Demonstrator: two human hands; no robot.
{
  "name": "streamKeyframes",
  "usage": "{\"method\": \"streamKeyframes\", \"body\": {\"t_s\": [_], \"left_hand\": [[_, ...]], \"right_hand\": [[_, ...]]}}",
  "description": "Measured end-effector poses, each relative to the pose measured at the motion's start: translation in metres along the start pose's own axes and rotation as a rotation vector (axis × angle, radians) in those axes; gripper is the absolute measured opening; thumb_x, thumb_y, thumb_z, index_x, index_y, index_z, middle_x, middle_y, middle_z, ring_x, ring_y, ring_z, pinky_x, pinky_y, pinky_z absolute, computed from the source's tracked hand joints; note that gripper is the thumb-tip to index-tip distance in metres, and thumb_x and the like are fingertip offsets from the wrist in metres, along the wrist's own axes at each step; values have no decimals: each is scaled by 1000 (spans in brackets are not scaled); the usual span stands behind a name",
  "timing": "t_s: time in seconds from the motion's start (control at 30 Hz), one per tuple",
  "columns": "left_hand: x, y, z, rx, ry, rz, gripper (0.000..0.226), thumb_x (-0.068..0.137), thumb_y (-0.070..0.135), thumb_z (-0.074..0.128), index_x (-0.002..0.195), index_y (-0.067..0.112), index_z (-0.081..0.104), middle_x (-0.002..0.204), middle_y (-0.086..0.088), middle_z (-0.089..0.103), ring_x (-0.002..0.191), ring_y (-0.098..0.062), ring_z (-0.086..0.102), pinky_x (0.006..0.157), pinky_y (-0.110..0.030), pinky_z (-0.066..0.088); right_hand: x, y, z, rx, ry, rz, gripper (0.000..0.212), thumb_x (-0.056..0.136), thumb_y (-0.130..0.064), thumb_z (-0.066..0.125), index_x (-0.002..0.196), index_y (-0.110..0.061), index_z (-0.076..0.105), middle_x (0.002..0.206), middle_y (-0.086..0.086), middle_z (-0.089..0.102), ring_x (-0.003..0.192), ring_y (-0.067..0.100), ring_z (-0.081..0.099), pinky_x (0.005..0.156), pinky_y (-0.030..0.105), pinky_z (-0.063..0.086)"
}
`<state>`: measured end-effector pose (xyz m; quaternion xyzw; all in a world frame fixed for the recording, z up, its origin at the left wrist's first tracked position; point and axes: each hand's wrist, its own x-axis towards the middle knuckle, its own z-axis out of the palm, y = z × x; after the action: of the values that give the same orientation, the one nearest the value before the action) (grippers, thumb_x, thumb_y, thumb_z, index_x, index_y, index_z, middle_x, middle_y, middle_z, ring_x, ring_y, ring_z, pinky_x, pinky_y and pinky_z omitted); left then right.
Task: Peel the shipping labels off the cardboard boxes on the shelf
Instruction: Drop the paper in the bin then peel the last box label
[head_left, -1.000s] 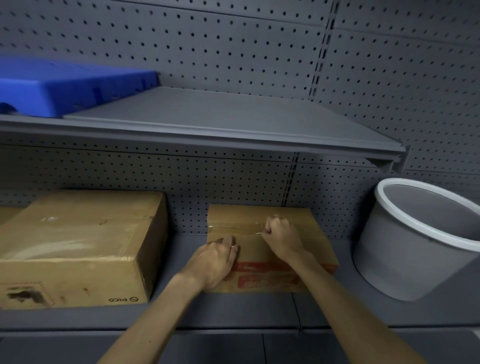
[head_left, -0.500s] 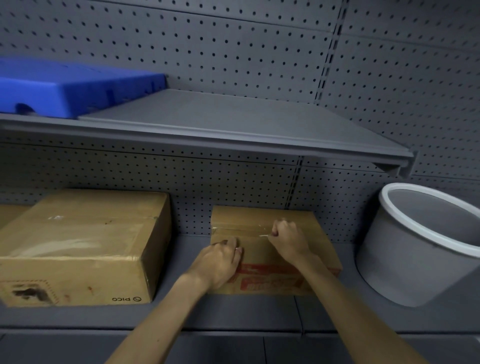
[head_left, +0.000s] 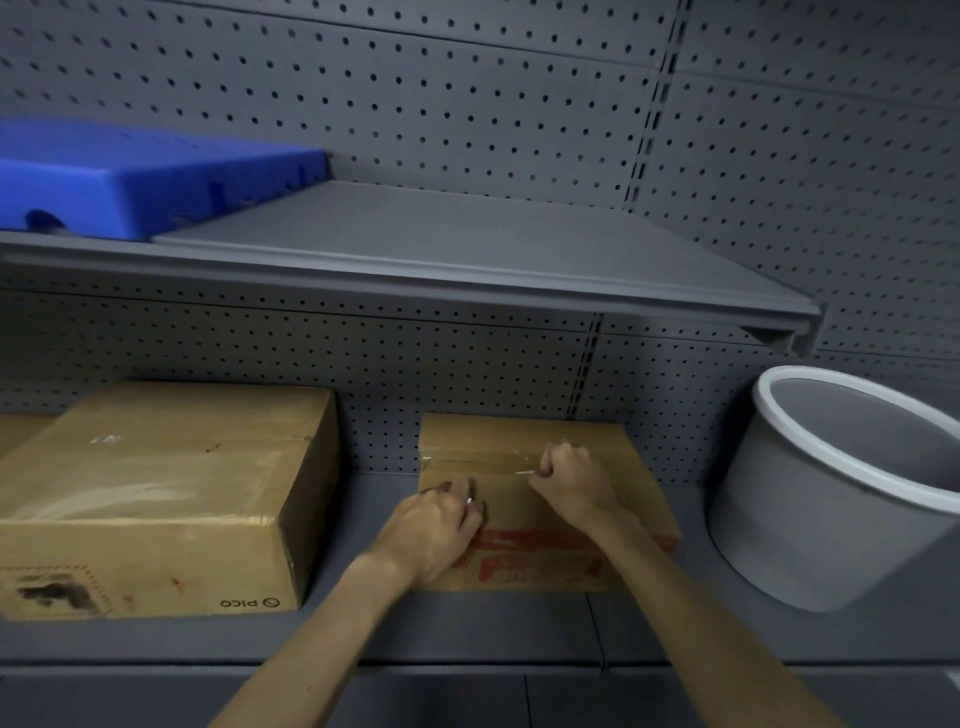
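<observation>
A small flat cardboard box (head_left: 641, 483) with red print lies on the lower shelf, a strip of clear tape (head_left: 483, 461) running across its top. My left hand (head_left: 431, 530) rests on the box's left part, fingers curled and pressing down. My right hand (head_left: 571, 480) sits on the tape strip with fingers pinched on a small shiny edge of tape. A larger cardboard box (head_left: 156, 499) marked PICO stands to the left, with a torn dark patch (head_left: 52, 592) on its front face.
A grey bucket (head_left: 831, 499) with a white rim stands tilted at the right of the lower shelf (head_left: 467, 629). An upper shelf (head_left: 441, 244) overhangs the boxes and carries a blue plastic crate (head_left: 140, 182) at left. Pegboard forms the back wall.
Both hands stay on the small box; the view has shifted slightly. My right hand keeps its pinch on the tape edge with almost no movement.
</observation>
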<state>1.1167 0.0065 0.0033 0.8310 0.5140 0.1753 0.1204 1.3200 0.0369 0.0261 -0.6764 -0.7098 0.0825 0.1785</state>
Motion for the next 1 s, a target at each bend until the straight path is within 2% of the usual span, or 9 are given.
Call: {"method": "streamKeyframes", "body": {"t_s": [0.17,0.3,0.43,0.57,0.63,0.73,0.83,0.93,1.0], "left_hand": [[-1,-1,-1,-3,3,5,21,100,38,31,96,20,39,92,-3,61,85,-25,61,78,-36,44],[0,-1,1,12,9,12,24,100,39,32,100,18,41,95,-4,63,88,-27,62,76,-36,43],[1,2,0,37,16,9,26,100,41,33,101,17,41,97,-5,64,90,-27,62,76,-35,41],[0,3,-1,19,2,3,24,100,42,33,98,19,37,99,-6,63,91,-27,62,75,-36,42],[-1,2,-1,12,1,3,24,100,42,34,98,18,38,99,-6,63,90,-28,61,73,-35,40],[0,0,1,6,15,7,24,99,42,34,98,19,38,98,-5,63,89,-27,61,70,-33,37],[1,-1,2,-1,12,5,22,99,44,34,93,22,35,96,-3,62,88,-26,61,72,-34,39],[2,0,2,-5,11,1,22,99,43,35,93,22,36,95,-3,62,87,-26,61,72,-34,39],[1,-1,2,-2,10,4,22,99,43,35,96,21,37,96,-3,62,88,-26,61,72,-34,39]], "right_hand": [[-3,10,0,38,-34,-137,15,95,-13,54,83,-13,63,90,-5,51,84,12,53,67,20,41],[-7,50,-17,-65,29,16,20,96,-26,53,76,-25,58,88,-6,58,78,11,56,66,31,52],[-11,31,-17,-93,14,18,16,94,-26,54,80,-19,59,89,-4,55,78,14,53,57,25,40],[-11,-1,-2,28,-19,-58,22,91,-16,55,71,-17,46,90,2,50,81,19,51,72,36,49],[-10,4,-4,27,-2,-35,25,92,-17,54,69,-20,45,89,1,51,80,18,52,68,31,47],[-16,23,-18,-69,61,56,21,96,-22,52,77,-15,58,86,1,56,74,13,53,52,18,33],[-16,24,-21,-68,86,90,22,96,-23,54,76,-14,57,84,0,57,69,11,50,48,16,27],[-8,1,-2,12,37,1,24,93,-18,57,70,-16,50,88,-1,52,85,15,51,61,17,34],[-4,-11,11,44,27,-57,21,90,-17,57,71,-13,50,90,-1,50,96,17,49,74,28,41]]}}
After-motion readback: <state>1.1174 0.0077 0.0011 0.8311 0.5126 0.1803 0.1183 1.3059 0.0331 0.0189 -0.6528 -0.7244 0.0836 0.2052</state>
